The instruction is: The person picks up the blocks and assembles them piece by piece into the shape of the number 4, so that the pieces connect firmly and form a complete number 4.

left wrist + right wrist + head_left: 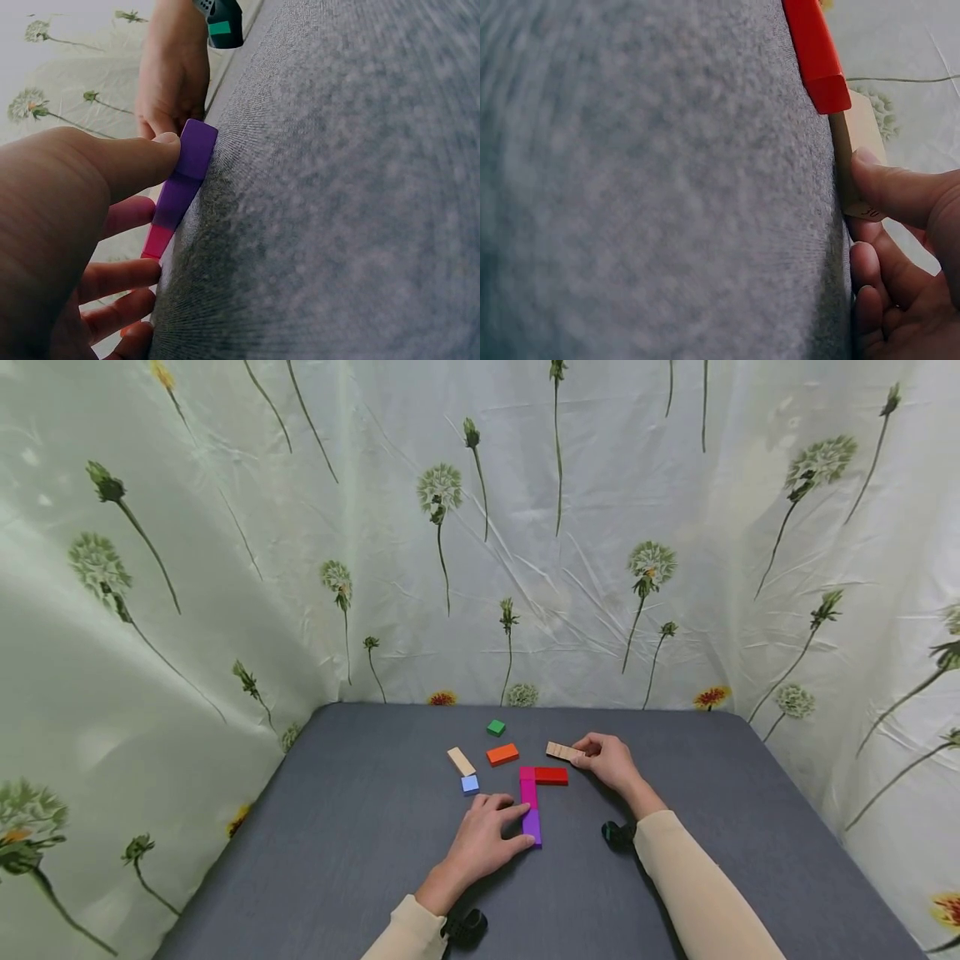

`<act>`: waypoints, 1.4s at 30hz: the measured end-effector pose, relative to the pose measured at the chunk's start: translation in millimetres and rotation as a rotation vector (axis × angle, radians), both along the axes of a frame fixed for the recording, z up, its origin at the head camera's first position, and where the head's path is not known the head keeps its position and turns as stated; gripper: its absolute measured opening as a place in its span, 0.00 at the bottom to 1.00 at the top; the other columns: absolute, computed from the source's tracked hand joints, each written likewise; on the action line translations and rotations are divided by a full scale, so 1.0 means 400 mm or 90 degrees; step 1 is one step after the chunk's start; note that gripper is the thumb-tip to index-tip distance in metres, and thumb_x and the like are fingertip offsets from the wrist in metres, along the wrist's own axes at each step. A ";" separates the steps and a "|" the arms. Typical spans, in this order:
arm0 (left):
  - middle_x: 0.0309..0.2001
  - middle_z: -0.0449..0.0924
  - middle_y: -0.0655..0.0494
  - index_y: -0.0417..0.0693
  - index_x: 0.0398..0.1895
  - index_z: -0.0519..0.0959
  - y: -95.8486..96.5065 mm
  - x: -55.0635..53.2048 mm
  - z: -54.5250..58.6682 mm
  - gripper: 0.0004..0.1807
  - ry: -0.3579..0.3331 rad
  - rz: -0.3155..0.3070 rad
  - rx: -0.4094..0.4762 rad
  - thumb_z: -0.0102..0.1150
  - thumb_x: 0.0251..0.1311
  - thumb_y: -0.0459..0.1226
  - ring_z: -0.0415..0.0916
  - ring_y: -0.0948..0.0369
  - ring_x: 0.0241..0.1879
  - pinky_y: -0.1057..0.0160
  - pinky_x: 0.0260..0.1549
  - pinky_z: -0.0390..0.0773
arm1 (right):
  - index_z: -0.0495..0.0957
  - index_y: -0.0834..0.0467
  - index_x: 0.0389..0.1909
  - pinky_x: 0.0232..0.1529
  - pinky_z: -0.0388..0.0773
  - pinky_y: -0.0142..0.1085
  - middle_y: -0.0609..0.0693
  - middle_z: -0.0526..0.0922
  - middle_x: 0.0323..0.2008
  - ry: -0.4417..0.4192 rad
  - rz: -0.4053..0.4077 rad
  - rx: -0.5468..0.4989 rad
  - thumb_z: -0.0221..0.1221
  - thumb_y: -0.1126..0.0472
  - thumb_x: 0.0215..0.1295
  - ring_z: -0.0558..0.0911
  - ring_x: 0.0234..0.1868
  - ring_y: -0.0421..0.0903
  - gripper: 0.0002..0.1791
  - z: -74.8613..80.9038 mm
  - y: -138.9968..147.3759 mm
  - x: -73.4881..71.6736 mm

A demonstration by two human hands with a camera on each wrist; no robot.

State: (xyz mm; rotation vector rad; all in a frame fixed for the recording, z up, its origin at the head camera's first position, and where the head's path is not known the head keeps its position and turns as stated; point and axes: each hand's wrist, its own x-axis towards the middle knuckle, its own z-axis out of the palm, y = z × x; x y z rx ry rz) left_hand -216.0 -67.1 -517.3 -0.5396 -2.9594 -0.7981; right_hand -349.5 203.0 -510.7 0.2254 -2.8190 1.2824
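One oblong wooden bar (561, 751) in pinched right grip (611, 766); spread left grip (483, 839) against smooth purple bar (532, 827).

Plain, long cream sleeves covered both arms: the left sleeve (411, 933) ended in a lightly wrinkled cuff behind the left grip (483, 839), and the right sleeve (693, 881) ended behind the right grip (609, 762). Both grips were bare. At the inner wrist behind the left grip sat a rounded black device (468, 928). Behind the right grip sat another dark device (223, 26), which bore a green rectangle beside small pale dots or holes.
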 end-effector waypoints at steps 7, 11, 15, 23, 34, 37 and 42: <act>0.64 0.73 0.55 0.67 0.66 0.78 0.001 0.000 -0.001 0.30 0.001 0.005 -0.010 0.66 0.60 0.58 0.65 0.54 0.60 0.46 0.55 0.72 | 0.86 0.56 0.47 0.40 0.74 0.42 0.51 0.83 0.38 -0.018 0.001 -0.045 0.69 0.61 0.63 0.77 0.39 0.49 0.12 -0.006 0.003 -0.002; 0.64 0.73 0.56 0.68 0.66 0.78 0.000 -0.002 -0.002 0.30 0.003 0.005 -0.011 0.66 0.60 0.58 0.65 0.55 0.60 0.46 0.54 0.72 | 0.86 0.56 0.48 0.41 0.74 0.41 0.52 0.83 0.40 -0.026 -0.006 -0.081 0.69 0.61 0.64 0.77 0.40 0.50 0.12 -0.006 0.002 -0.001; 0.64 0.73 0.56 0.68 0.66 0.78 -0.002 -0.002 -0.003 0.30 0.005 0.005 -0.011 0.66 0.60 0.59 0.65 0.55 0.60 0.46 0.54 0.72 | 0.86 0.57 0.50 0.44 0.74 0.41 0.54 0.84 0.45 -0.046 -0.011 -0.126 0.69 0.60 0.64 0.77 0.45 0.52 0.14 0.001 0.002 0.003; 0.64 0.73 0.55 0.66 0.66 0.78 -0.005 0.002 -0.002 0.30 0.009 -0.003 -0.008 0.66 0.60 0.58 0.65 0.55 0.60 0.47 0.55 0.71 | 0.83 0.62 0.55 0.43 0.77 0.41 0.59 0.82 0.50 -0.042 -0.007 -0.187 0.66 0.63 0.66 0.78 0.47 0.52 0.17 0.017 0.011 0.011; 0.64 0.73 0.55 0.66 0.66 0.78 -0.001 0.001 -0.001 0.30 0.013 0.000 -0.004 0.66 0.60 0.58 0.65 0.55 0.59 0.47 0.54 0.71 | 0.79 0.64 0.59 0.40 0.81 0.37 0.60 0.82 0.49 0.022 -0.013 -0.211 0.64 0.64 0.69 0.82 0.44 0.52 0.20 0.041 -0.008 0.010; 0.63 0.73 0.55 0.65 0.66 0.78 0.000 0.001 -0.001 0.30 0.015 -0.002 -0.002 0.66 0.60 0.58 0.65 0.54 0.59 0.47 0.54 0.72 | 0.80 0.64 0.58 0.40 0.81 0.39 0.59 0.82 0.47 0.033 -0.020 -0.211 0.64 0.64 0.68 0.82 0.43 0.52 0.19 0.051 -0.014 0.011; 0.64 0.73 0.55 0.66 0.66 0.78 -0.003 0.001 -0.001 0.30 0.017 -0.005 -0.004 0.66 0.60 0.58 0.65 0.54 0.60 0.46 0.54 0.72 | 0.81 0.61 0.57 0.43 0.82 0.46 0.57 0.82 0.47 0.038 -0.025 -0.200 0.65 0.62 0.68 0.82 0.43 0.52 0.18 0.060 -0.022 0.005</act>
